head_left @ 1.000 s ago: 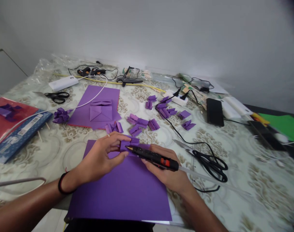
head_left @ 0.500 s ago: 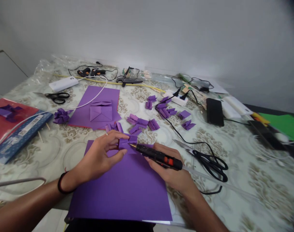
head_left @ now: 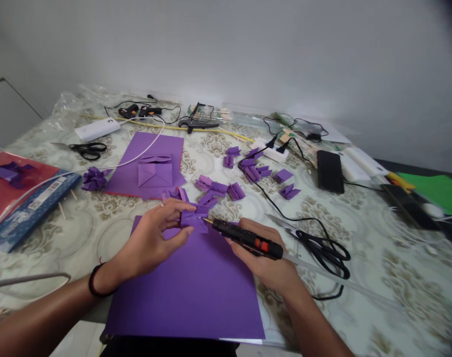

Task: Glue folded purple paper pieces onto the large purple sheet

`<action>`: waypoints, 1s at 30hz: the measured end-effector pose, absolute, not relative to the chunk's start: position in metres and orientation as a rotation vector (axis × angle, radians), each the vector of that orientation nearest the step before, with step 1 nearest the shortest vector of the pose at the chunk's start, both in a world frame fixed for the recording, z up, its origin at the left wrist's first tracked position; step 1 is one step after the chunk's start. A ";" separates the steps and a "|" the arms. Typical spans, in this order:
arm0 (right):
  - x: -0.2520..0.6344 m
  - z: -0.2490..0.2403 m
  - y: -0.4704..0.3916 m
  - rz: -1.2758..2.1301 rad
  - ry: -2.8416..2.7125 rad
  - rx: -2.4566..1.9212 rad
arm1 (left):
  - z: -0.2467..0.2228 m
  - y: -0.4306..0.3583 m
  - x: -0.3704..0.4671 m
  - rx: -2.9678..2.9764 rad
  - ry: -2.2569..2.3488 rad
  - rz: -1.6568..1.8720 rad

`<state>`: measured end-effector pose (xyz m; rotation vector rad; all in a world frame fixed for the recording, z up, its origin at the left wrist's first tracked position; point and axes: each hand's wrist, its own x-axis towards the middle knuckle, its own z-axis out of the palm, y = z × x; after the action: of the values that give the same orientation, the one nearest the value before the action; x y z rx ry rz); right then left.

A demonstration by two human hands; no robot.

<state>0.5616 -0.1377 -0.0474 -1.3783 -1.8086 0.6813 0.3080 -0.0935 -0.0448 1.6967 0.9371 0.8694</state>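
Bench (head_left: pixel 370 258), under a patterned cover, listed from left to right. At far left, a red pack (head_left: pixel 35 173), with a purple cut-out (head_left: pixel 10 172) on it; beside it, a blue packet (head_left: pixel 27 214) is marked with a barcode label. Small scissors (head_left: pixel 80 147) are laid beyond, near a white power bank (head_left: pixel 98 129). A crumpled purple flower (head_left: pixel 94 178) is placed beside a pale purple sheet (head_left: pixel 151 144), on which a folded envelope (head_left: pixel 155 174) is rested.

Left hand (head_left: pixel 155 240): a dark band (head_left: pixel 94 281) is worn at the wrist; a folded piece (head_left: pixel 193 223) is pinched at its left side between thumb and fingers. The piece is held over the far edge of a large purple sheet (head_left: pixel 184 292). More folded pieces are scattered beyond, to the right.

Glue gun (head_left: pixel 244 238), black with red parts: its nozzle is pointed at the right side of the piece; whether contact is made cannot be told. Its body is gripped by the fingers of the right hand (head_left: pixel 266 260). A clear glue stick (head_left: pixel 322 270) is extended from its rear.

Power strip (head_left: pixel 276 154): fitted with two black plugs. Large scissors (head_left: pixel 301 234) are laid right of the hand, blades parted. At right, a black phone (head_left: pixel 330 172); at far right, green paper (head_left: pixel 434 192).
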 end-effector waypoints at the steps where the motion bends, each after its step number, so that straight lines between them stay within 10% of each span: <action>1: 0.562 -0.047 -0.138 0.684 -1.805 -1.385 | -0.045 -0.093 0.308 1.701 0.938 0.870; 30: 0.578 -0.051 -0.132 0.624 -1.736 -1.607 | -0.042 -0.088 0.308 2.163 1.000 0.924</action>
<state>0.5784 -0.1323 -0.0511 -1.6072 -1.7363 0.6235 0.3079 -0.0875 -0.0416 2.1635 0.9999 0.9239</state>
